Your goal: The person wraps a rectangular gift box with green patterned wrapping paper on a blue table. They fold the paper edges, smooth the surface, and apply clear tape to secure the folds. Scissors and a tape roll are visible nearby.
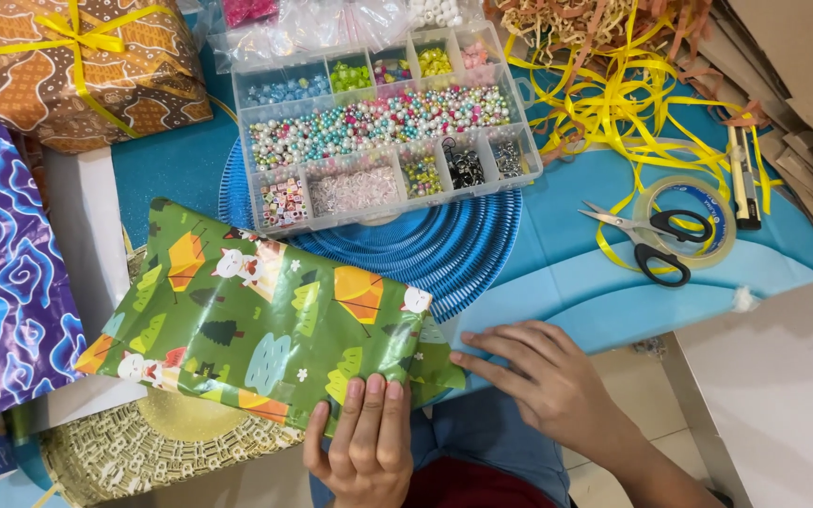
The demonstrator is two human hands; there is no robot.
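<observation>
The table [566, 273], covered in a blue sheet with lighter blue waves, ends at its near edge right where the hands work; past that edge is pale floor. The green wrapped parcel [256, 329] lies at the near edge, left of the middle, and its near right corner overhangs the edge above the person's lap. The left hand [361, 450] comes up from below, fingers laid flat and close together over the parcel's near long edge, pressing the paper down rather than pinching it. The right hand [543, 376] lies flat with fingers spread, its fingertips touching the loose paper flap at the parcel's right end.

The parcel is a flat, boxy rectangle set aslant, its glossy green paper printed with trees, orange tents and small white figures; the right end is creased and not fully smoothed.

Room to move is tight on the left, where purple patterned paper [2, 282] lies beside the parcel. Beyond the parcel sits a ribbed round blue mat [444, 254] carrying a clear plastic bead organizer [378, 122] with many compartments of pearly and coloured beads. At the far left corner sits a brown patterned gift [91, 66] tied with yellow ribbon. Toward the right edge lie black-handled scissors [646, 240] across a roll of clear tape [708, 212], with tangled yellow ribbon [613, 103] beyond. A bare strip of table lies between the right hand and the scissors
</observation>
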